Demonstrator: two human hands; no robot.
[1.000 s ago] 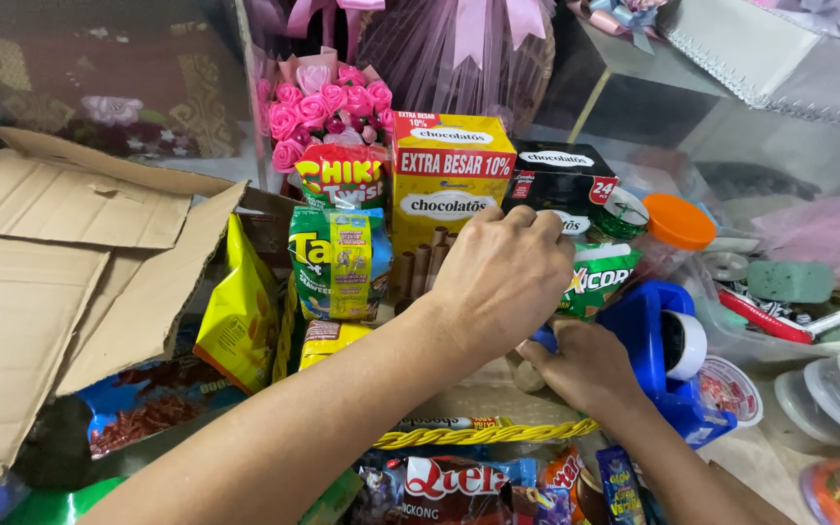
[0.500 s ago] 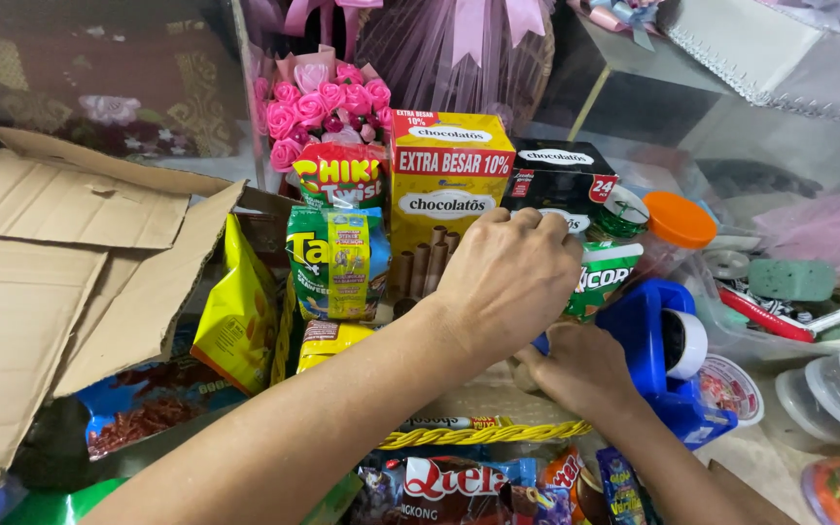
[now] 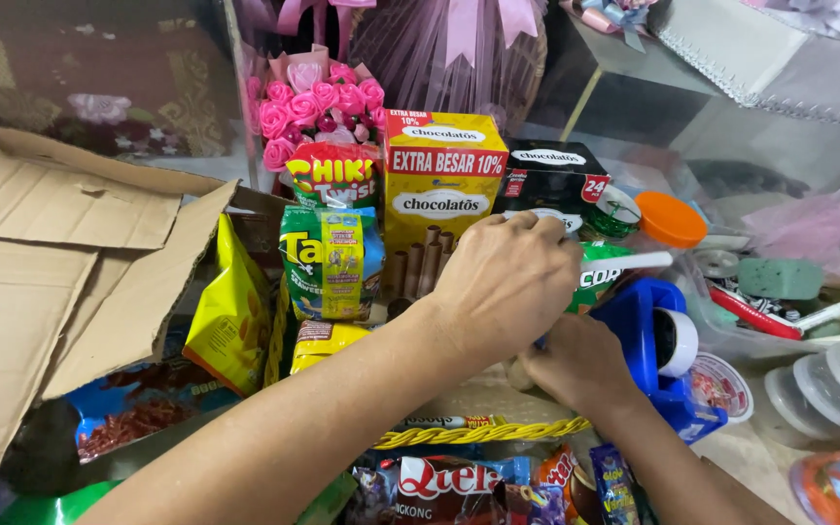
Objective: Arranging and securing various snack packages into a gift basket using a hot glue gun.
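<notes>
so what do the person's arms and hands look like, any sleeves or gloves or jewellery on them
Both are bare. The left hand and its forearm show no sleeve, glove, watch or bracelet, and no ring is visible on the fingers that can be seen. The right hand is also ungloved, with a bare wrist and forearm and no sleeve in view. Its fingers are mostly hidden, so rings there cannot be ruled out.

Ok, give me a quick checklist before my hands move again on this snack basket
1. Left hand steady on the black box: ok, fingers lie over its front.
2. Right hand grip: cannot tell, its fingers are hidden.
3. Blue tape dispenser beside the right hand: ok, touching.
4. Yellow wafer box upright: ok.
5. Green snack pack upright: ok.
6. Basket rim unobstructed: not ok, packets crowd it below.
</notes>
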